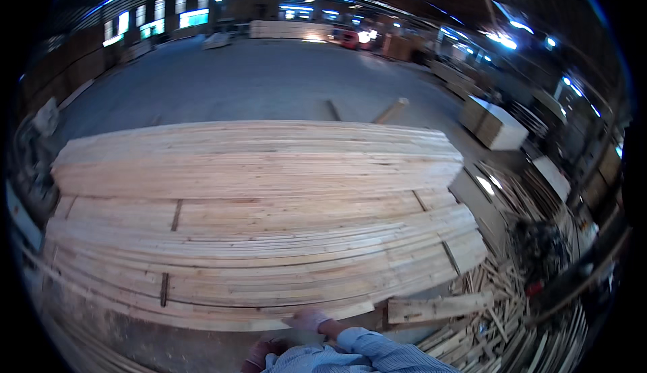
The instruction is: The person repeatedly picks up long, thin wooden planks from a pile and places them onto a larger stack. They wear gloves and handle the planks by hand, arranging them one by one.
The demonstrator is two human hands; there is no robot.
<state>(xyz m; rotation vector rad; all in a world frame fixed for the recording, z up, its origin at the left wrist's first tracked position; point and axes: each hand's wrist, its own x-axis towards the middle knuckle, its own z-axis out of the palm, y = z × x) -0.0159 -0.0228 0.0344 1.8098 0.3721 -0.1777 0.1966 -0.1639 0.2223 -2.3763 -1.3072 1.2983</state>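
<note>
A wide stack of pale wooden boards point(269, 221) lies in front of me, its boards running from left to right. My right hand point(309, 320) is at the front edge of the nearest board point(222, 322), touching or just over it. It seems to wear a light glove, and its fingers are too blurred to read. Lower down and closer to me is my left hand point(259, 353), partly covered by a striped blue sleeve point(306, 359). What its fingers do is hidden. Thin dark strips point(164, 289) lie crosswise among the boards.
Right of the stack, a short thick plank point(438, 307) lies beside a heap of loose wood offcuts point(495, 299). Dark machinery point(539, 248) stands behind the heap. Farther off are a pale block-shaped pile point(494, 123), two timbers point(391, 111) on the floor, and a long timber stack point(290, 30).
</note>
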